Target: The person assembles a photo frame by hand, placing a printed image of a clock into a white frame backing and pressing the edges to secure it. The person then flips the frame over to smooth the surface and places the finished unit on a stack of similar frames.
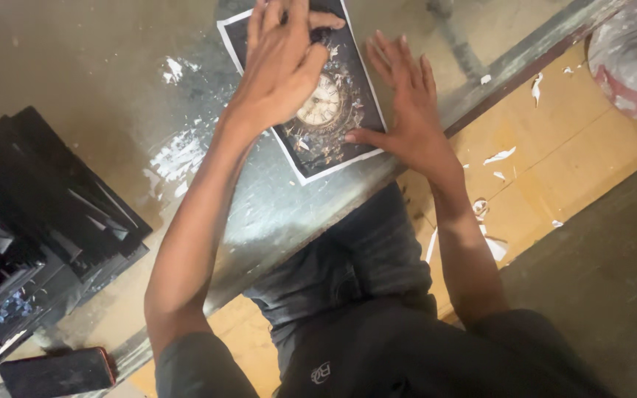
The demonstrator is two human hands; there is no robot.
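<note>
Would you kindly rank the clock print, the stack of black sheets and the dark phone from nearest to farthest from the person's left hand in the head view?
From the left hand:
1. Clock print, directly beneath it.
2. Stack of black sheets, at the left edge.
3. Dark phone, bottom left corner.

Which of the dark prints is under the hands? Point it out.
The white-bordered clock print lying alone, flat on the glass table; both hands press it. The others sit stacked in the pile on the table's left.

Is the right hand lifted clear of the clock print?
No, the right hand lies flat with its thumb pressing on the clock print on the table.
</note>
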